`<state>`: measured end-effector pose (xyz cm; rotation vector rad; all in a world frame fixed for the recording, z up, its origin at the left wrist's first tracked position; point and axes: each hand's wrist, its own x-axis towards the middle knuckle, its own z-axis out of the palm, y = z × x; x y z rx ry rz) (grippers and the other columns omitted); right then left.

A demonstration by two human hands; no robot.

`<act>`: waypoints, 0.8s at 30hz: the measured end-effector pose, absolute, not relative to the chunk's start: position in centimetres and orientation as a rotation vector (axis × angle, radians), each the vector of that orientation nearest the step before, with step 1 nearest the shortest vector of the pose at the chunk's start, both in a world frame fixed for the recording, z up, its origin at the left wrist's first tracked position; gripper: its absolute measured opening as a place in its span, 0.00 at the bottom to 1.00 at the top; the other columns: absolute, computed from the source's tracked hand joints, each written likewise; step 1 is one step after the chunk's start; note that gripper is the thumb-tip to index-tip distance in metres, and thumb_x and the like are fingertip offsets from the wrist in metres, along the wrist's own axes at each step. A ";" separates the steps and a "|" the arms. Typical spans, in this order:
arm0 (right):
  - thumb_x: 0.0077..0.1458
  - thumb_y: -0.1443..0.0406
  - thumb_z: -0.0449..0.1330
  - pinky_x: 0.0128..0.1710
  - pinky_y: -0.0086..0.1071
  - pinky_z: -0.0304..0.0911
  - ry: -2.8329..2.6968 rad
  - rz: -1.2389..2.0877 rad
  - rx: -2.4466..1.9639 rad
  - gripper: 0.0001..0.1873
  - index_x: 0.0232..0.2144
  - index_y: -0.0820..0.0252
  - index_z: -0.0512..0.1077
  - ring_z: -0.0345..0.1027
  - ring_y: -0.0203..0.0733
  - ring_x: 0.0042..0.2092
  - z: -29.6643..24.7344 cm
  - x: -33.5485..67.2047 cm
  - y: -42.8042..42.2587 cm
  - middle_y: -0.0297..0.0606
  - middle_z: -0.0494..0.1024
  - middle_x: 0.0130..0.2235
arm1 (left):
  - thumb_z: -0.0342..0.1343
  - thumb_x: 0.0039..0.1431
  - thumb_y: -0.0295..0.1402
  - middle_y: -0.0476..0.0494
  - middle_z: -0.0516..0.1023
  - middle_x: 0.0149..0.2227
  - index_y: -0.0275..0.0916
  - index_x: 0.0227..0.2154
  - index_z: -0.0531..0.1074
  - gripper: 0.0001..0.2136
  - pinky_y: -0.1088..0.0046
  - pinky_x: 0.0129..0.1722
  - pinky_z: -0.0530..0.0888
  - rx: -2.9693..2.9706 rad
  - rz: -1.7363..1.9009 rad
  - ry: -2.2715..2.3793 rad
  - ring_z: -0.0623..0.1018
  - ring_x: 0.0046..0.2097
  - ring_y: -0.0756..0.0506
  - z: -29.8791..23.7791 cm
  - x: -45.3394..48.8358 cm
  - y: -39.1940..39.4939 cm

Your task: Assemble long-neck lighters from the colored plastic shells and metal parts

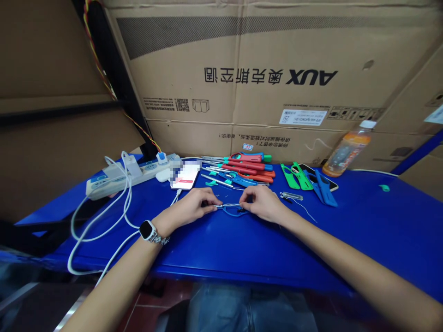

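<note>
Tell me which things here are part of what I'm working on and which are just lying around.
In use: left hand, right hand, blue part with metal rod.
Lying about: power strip, phone, orange bottle, green shells, tool pile.

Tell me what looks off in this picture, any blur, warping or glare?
Head view: the wide lens bows the table edge and cardboard box; a pixelated patch hides the phone screen; light is even, no harsh glare; the left hand and right hand pinching the blue tool look sharp.
</note>
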<state>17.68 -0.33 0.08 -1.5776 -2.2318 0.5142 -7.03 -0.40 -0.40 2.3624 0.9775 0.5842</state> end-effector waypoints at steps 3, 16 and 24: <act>0.50 0.64 0.63 0.29 0.30 0.54 -2.247 0.525 -1.560 0.03 0.28 0.53 0.79 0.70 0.38 0.32 0.1 17.8 -0.3 0.30 0.81 0.32 | 0.55 0.63 0.31 0.42 0.76 0.38 0.38 0.41 0.79 0.09 0.70 0.40 0.74 2.373 0.568 0.996 0.76 0.37 0.47 -0.2 -7.0 -0.5; 0.51 0.65 0.63 0.30 0.30 0.54 -2.270 0.467 -1.570 0.04 0.29 0.52 0.79 0.70 0.39 0.34 0.2 17.6 -0.5 0.30 0.81 0.34 | 0.55 0.64 0.33 0.42 0.76 0.36 0.37 0.37 0.81 0.10 0.70 0.39 0.74 2.445 0.628 0.924 0.76 0.35 0.48 -1.2 -7.2 0.0; 0.51 0.65 0.63 0.31 0.31 0.55 -2.268 0.487 -1.547 0.03 0.28 0.53 0.79 0.72 0.40 0.35 0.1 17.7 -0.5 0.30 0.81 0.35 | 0.53 0.66 0.34 0.41 0.76 0.39 0.38 0.37 0.80 0.11 0.68 0.43 0.73 2.588 0.588 0.999 0.76 0.39 0.46 -0.7 -6.8 -0.7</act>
